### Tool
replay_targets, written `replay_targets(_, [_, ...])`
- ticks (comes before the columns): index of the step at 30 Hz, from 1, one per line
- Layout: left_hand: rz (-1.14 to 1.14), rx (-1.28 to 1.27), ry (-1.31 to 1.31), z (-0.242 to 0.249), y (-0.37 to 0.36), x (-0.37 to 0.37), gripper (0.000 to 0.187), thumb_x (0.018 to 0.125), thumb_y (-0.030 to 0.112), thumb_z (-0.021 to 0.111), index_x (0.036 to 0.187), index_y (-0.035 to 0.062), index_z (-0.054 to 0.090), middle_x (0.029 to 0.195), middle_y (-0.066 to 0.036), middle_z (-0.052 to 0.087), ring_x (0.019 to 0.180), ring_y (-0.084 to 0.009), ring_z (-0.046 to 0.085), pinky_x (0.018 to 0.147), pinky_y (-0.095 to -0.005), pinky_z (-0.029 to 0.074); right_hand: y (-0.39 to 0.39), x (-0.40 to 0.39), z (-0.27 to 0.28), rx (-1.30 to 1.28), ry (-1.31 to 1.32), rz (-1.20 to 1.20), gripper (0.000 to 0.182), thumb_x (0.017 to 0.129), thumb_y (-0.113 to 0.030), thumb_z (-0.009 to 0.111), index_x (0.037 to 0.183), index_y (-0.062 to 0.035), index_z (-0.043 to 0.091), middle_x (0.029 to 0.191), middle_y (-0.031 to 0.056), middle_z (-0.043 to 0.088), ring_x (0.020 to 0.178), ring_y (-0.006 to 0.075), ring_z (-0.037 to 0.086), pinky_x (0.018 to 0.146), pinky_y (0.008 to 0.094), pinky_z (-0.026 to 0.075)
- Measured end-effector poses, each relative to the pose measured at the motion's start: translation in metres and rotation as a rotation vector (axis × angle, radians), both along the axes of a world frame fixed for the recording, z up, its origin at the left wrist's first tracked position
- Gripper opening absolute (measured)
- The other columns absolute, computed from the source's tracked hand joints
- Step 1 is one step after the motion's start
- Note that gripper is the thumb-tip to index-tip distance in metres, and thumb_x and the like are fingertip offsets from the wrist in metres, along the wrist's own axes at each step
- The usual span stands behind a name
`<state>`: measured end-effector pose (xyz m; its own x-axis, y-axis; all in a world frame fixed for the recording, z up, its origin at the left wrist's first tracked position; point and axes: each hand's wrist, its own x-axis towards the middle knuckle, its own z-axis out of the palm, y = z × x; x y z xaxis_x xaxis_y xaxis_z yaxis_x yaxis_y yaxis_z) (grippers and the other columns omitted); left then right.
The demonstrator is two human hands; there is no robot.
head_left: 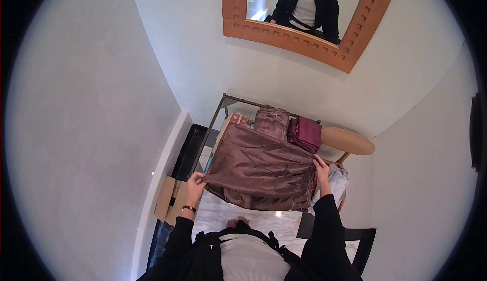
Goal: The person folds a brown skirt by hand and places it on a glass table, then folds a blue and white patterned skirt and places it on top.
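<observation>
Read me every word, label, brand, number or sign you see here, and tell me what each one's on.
There is no readable text in this view.
Small white mark on the black jacket: too small to tell whether it is lettering.
Brown wristband: too small to read anything on it.
Brown satiny cloth and folded maroon cloth: no lettering shows.

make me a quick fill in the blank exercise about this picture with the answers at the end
1. Counting the left hand and the right hand, the brown cloth is held by ____ hands.
2. A dark band sits on the ____ wrist.
3. In the picture, the folded purple cloth lies to the ____ of the folded brown bundle.
4. The wooden frame surrounds a ____.

Missing words: two; left; right; mirror
</observation>
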<state>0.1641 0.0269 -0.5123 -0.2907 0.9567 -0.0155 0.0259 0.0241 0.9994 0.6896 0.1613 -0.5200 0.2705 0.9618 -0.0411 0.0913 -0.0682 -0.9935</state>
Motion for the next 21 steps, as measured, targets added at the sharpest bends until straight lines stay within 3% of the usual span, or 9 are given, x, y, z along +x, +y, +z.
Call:
replay_targets(2, [0.037, -0.044, 0.179, 0.010, -0.002, -0.004, 0.027, 0.068, -0.007, 0.065, 0.087, 0.0020, 0.049, 0.079, -0.012, 0.051, 0.070, -0.0306, 0.056, 0.065, -0.0316, 0.048, 0.000, 0.000, -0.001, 0.017, -0.013, 0.000, 0.032, 0.089, -0.005, 0.061, 0.121, -0.0020, 0.062, 0.113, 0.0033, 0.063, 0.100, 0.0105, 0.057, 0.088, 0.0230, 0.043])
replay_targets(5, [0.016, -0.087, 0.911, 0.028, -0.012, -0.007, 0.028, 0.068, -0.007, 0.062, 0.092, 0.0012, 0.048, 0.094, -0.014, 0.053, 0.070, -0.0358, 0.057, 0.063, -0.0354, 0.048, 0.003, 0.003, -0.010, 0.013, 0.014, -0.001, 0.033, 0.089, -0.004, 0.061, 0.121, -0.0021, 0.062, 0.113, 0.0034, 0.063, 0.100, 0.0105, 0.057, 0.087, 0.0231, 0.044])
replay_targets(8, [-0.045, -0.034, 1.197, 0.037, -0.019, -0.001, 0.029, 0.072, -0.004, 0.061, 0.097, 0.0039, 0.048, 0.101, -0.016, 0.050, 0.076, -0.0397, 0.057, 0.063, -0.0422, 0.048, 0.002, 0.003, -0.011, -0.012, 0.041, -0.012, 0.032, 0.088, -0.004, 0.062, 0.119, -0.0033, 0.063, 0.114, 0.0036, 0.063, 0.102, 0.0113, 0.056, 0.090, 0.0239, 0.042])
replay_targets(13, [-0.194, -0.053, 1.245, 0.028, -0.036, 0.002, 0.030, 0.075, 0.002, 0.061, 0.102, 0.0080, 0.049, 0.102, -0.014, 0.046, 0.085, -0.0349, 0.058, 0.066, -0.0448, 0.051, 0.000, 0.002, -0.009, -0.051, 0.117, -0.014, 0.029, 0.086, -0.006, 0.065, 0.114, -0.0057, 0.067, 0.112, 0.0039, 0.064, 0.104, 0.0124, 0.055, 0.094, 0.0253, 0.040])
replay_targets(17, [-0.271, -0.066, 1.198, 0.012, -0.049, -0.002, 0.024, 0.076, 0.003, 0.060, 0.098, 0.0064, 0.051, 0.100, -0.015, 0.047, 0.092, -0.0353, 0.055, 0.069, -0.0436, 0.049, -0.006, -0.001, 0.003, -0.013, -0.062, 0.045, 0.033, 0.089, -0.003, 0.060, 0.122, -0.0022, 0.061, 0.113, 0.0028, 0.064, 0.100, 0.0101, 0.058, 0.087, 0.0228, 0.044])
replay_targets(21, [-0.139, 0.045, 0.788, 0.007, -0.048, -0.001, 0.016, 0.075, 0.006, 0.061, 0.090, 0.0039, 0.053, 0.096, -0.016, 0.049, 0.092, -0.0360, 0.053, 0.076, -0.0440, 0.044, -0.005, 0.000, 0.002, 0.109, -0.354, 0.089, 0.032, 0.089, -0.004, 0.060, 0.121, -0.0018, 0.061, 0.111, 0.0041, 0.065, 0.097, 0.0104, 0.059, 0.085, 0.0231, 0.045])
